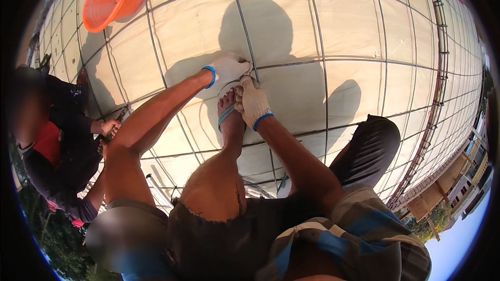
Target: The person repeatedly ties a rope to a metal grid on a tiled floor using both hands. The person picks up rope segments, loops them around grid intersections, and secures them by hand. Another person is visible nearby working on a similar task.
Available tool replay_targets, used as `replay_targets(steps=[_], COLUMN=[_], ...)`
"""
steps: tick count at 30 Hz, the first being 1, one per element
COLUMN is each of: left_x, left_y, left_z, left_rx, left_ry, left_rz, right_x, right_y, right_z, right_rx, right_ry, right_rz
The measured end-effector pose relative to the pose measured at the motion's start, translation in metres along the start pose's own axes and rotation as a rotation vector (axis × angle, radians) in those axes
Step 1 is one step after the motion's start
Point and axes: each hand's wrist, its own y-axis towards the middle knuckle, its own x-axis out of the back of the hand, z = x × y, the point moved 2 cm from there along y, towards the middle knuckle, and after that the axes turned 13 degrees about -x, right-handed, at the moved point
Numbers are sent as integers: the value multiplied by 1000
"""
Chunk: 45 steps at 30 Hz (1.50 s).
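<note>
My left hand (pixel 229 68), in a white knit glove with a blue cuff, is closed over a crossing in a grid of thin steel bars (pixel 291 64). Just below and to its right, my right hand (pixel 253 101) wears a matching glove, its fingers curled in tightly. The two hands nearly meet in front of my foot (pixel 229 105), which is in a green-strapped sandal (pixel 226 116). Whatever is pinched between the fingers is too small and too covered to make out. Pale sheeting (pixel 198 26) lies under the bars.
An orange bucket (pixel 112 0) lies tipped at the upper left. Close on my left, another person (pixel 57 135) in dark clothing crouches with hands near the bars. A bundled rebar beam (pixel 440 47) runs along the right. Beyond the edge stand buildings (pixel 471 169).
</note>
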Motion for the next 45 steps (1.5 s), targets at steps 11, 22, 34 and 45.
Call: replay_targets(steps=[11,22,34,45], left_x=[-11,-14,-27,-16], left_y=[18,-2,-7,-26], left_z=[18,-1,5,-11], left_rx=[88,-70,-130,70], left_ry=[-136,-287,-563,-330], left_rz=[-67,-118,-410,-397], right_x=[2,-11,-25,8], right_y=[-4,2,-22,-35], right_z=[-16,-12,16,120], right_rx=[-1,115,-15,653], right_ry=[221,81,542,-1534], right_rz=[11,-235,-180,-441])
